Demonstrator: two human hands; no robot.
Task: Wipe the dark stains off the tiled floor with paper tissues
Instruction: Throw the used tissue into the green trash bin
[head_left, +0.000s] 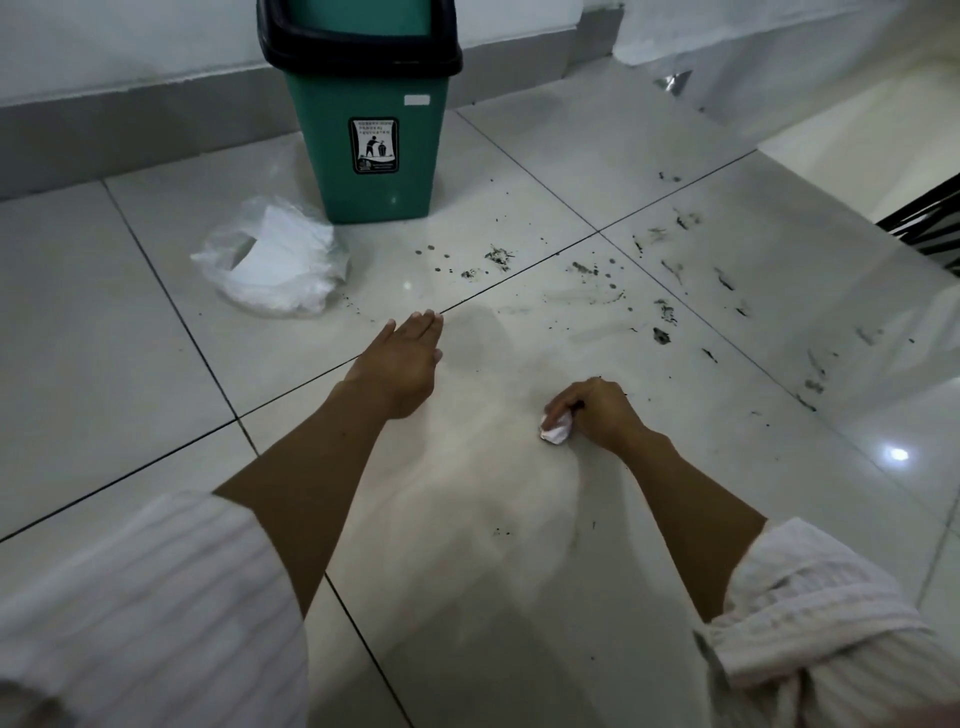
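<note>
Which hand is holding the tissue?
The right hand grips the crumpled white paper tissue against the floor. The left hand is flat and holds nothing.

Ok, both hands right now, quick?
Left hand: open, fingers straight, holding nothing.
Right hand: closed on a crumpled tissue.

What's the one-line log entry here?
right hand: grips crumpled tissue on floor | left hand: flat, open | stains: remain
</note>
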